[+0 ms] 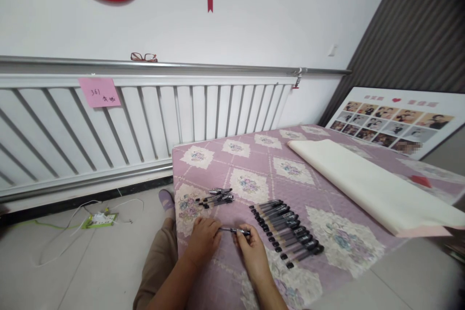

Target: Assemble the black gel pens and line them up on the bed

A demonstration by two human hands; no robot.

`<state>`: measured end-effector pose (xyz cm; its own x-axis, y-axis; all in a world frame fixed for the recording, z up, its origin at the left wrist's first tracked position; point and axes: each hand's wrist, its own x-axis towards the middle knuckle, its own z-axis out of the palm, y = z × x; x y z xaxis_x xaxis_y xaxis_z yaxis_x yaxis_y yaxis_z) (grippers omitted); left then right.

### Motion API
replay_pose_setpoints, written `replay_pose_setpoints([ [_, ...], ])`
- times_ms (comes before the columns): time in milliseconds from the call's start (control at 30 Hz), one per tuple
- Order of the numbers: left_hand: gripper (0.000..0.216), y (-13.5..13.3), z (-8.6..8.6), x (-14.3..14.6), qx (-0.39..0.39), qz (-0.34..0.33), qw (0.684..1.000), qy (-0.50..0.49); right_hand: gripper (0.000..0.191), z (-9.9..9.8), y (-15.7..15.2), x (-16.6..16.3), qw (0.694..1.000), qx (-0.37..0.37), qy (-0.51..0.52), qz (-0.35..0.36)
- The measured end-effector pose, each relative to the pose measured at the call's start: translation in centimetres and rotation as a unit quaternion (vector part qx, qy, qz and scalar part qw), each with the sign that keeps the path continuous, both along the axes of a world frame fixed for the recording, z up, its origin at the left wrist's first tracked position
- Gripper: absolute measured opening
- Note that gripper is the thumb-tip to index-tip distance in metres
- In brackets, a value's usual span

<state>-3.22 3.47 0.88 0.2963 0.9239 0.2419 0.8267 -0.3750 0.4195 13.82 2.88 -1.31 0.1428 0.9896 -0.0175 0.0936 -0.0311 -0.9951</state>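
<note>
My left hand [206, 237] is closed around the left end of a slim pen [227, 229], whose thin grey shaft shows between my hands. My right hand [250, 249] pinches the pen's thicker black part between thumb and fingers. The pen lies level, low over the purple floral cloth. Just beyond my left hand is a small loose pile of black and silvery pen parts [218, 197]. To the right of my right hand, several assembled black pens [286, 225] lie side by side in a slanting row. My left fingertips partly hide the pen's end.
The cloth-covered table [254, 155] stands against a white radiator [181, 111] bearing a pink note [100, 92]. A cream folded sheet [363, 184] and a photo board [392, 118] are at the right. Glasses [144, 57] rest above the radiator. A power strip [100, 219] lies on the floor.
</note>
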Motion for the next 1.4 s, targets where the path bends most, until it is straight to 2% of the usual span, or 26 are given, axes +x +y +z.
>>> replay_pose_setpoints([
  [400, 0.018, 0.1, 0.0, 0.1, -0.023, -0.033, 0.999, 0.015, 0.027, 0.1, 0.1, -0.1, 0.999, 0.030, -0.036, 0.018],
  [633, 0.019, 0.3, -0.4, 0.1, -0.009, -0.046, 0.999, 0.009, 0.025, 0.9, -0.2, -0.2, 0.998, 0.013, -0.025, 0.056],
  [933, 0.021, 0.2, -0.5, 0.2, -0.008, -0.045, 0.999, 0.013, 0.025, 1.4, -0.1, -0.3, 0.998, 0.009, -0.017, 0.063],
  [1100, 0.024, -0.4, -1.0, 0.4, 0.004, -0.057, 0.998, -0.003, 0.031, 1.3, -0.5, -0.4, 0.999, -0.002, 0.043, 0.018],
  [1267, 0.029, -0.4, -1.6, -0.1, 0.024, -0.023, 0.996, -0.082, 0.045, 1.0, -0.9, -0.4, 0.994, -0.007, 0.091, -0.063],
  [1400, 0.030, 0.0, -1.4, -0.5, 0.012, -0.001, 0.990, -0.143, 0.045, 1.7, -0.3, 2.5, 0.993, 0.000, 0.054, -0.107],
])
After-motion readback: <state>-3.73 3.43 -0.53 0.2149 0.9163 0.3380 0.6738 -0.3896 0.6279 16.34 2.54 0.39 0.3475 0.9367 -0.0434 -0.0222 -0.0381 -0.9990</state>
